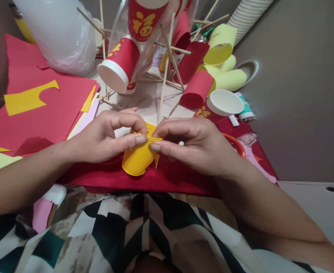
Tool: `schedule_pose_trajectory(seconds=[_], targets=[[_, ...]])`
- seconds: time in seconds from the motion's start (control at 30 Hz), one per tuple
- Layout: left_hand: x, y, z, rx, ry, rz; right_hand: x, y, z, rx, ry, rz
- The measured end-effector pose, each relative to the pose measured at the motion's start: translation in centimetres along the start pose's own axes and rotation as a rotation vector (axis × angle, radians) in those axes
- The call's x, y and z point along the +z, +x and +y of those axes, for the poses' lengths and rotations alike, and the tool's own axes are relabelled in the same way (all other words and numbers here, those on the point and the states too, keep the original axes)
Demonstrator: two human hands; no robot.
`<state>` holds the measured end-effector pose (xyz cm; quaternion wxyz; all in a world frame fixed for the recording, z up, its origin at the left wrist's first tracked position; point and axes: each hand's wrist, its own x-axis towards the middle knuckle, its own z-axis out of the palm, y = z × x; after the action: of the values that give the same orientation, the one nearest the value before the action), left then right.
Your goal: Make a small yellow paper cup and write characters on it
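Observation:
A yellow paper-covered cup lies on its side at the near edge of the table, its mouth toward me. My left hand pinches the cup's upper edge from the left with thumb and fingers closed. My right hand pinches the same edge from the right, fingertips almost meeting the left ones. A thin stick or strip seems to run between the fingertips, too small to name. A yellow paper point sticks out under the cup.
Red paper sheets with a yellow cut-out cover the left. Behind the hands stand red printed cups, wooden skewers, red and yellow paper rolls, a white cup, a glue tube and a plastic bag.

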<state>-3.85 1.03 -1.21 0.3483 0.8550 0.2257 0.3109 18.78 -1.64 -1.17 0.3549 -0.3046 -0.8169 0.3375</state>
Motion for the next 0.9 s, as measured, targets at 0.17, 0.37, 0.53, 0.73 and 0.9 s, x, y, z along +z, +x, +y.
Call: schedule_pose_trajectory(seconds=[0.17, 0.37, 0.53, 0.73, 0.9], targets=[[-0.1, -0.1, -0.1, -0.02, -0.042, -0.009, -0.2, -0.1, -0.4, 0.078, 0.048, -0.002], [-0.2, -0.1, 0.1, 0.024, -0.012, 0.01, -0.7, -0.2, -0.6, 0.052, 0.066, 0.018], [-0.1, -0.1, 0.1, 0.016, 0.027, 0.021, -0.7, -0.3, -0.4, -0.061, -0.097, 0.009], [-0.1, -0.2, 0.0, 0.12, 0.104, 0.037, -0.3, -0.7, -0.6, -0.221, -0.34, 0.01], [-0.4, -0.3, 0.8, 0.225, 0.305, -0.019, -0.1, -1.1, -0.6, -0.332, -0.487, 0.031]])
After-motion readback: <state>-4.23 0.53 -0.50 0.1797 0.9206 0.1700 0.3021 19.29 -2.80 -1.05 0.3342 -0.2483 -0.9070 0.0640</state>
